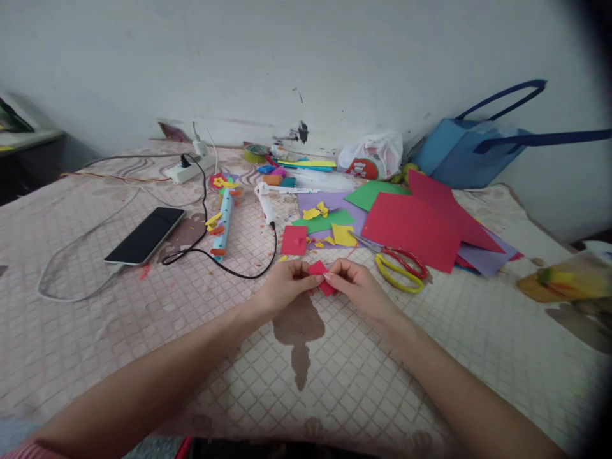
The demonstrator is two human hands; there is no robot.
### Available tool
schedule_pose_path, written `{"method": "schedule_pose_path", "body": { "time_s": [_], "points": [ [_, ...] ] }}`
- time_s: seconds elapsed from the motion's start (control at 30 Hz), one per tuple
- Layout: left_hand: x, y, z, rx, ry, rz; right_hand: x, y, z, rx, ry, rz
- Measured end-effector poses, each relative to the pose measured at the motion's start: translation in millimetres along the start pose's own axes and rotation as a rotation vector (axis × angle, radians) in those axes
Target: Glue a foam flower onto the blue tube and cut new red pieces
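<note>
Between my two hands is a small piece of red paper (pixel 319 269), pinched from both sides just above the tablecloth. My left hand (pixel 287 284) grips its left side with thumb and fingers. On the other side my right hand (pixel 354 284) pinches it, the thumbs almost meeting over the paper. My fingers cover part of it, so I cannot tell how it is folded. Just beyond lie a red paper square (pixel 293 240), a yellow paper square (pixel 343 235) and small yellow scraps. Scissors (pixel 400 271) with red and yellow handles lie right of my right hand.
A glue gun (pixel 266 203) trails a black cord to a power strip (pixel 184 169). A decorated blue paper strip (pixel 223 220) and a phone (pixel 146 236) lie left. Red sheets (pixel 415 223), a white plastic bag (pixel 377 155) and a blue bag (pixel 463 153) are right.
</note>
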State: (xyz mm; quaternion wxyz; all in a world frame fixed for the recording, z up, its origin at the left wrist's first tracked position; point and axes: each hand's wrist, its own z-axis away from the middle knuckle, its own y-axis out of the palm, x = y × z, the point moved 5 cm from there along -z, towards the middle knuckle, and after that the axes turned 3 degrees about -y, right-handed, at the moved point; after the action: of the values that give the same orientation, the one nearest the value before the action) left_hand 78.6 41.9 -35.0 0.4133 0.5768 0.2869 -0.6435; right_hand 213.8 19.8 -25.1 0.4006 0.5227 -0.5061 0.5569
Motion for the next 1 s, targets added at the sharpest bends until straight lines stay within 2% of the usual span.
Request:
{"method": "schedule_pose_path", "body": {
  "time_s": [0.13, 0.33, 0.6, 0.8, 1.0],
  "points": [
    [0, -2.0, 1, -0.004, -0.002, -0.011, 0, 0, 0, 0.001, 0.029, -0.035],
    [2, -5.3, 0, -0.014, -0.016, -0.095, -1, 1, -1, 0.101, 0.118, -0.058],
    [-10, -8.5, 3, -0.088, -0.016, 0.003, 0, 2, 0, 0.034, 0.032, -0.055],
    [-7, -4.3, 2, 0.027, -0.091, -0.049, 1, 3, 1, -0.033, 0.014, -0.115],
    [-9, -2.9, 4, -0.015, -0.034, -0.043, 3, 4, 2, -0.076, 0.012, -0.134]
  ]
}}
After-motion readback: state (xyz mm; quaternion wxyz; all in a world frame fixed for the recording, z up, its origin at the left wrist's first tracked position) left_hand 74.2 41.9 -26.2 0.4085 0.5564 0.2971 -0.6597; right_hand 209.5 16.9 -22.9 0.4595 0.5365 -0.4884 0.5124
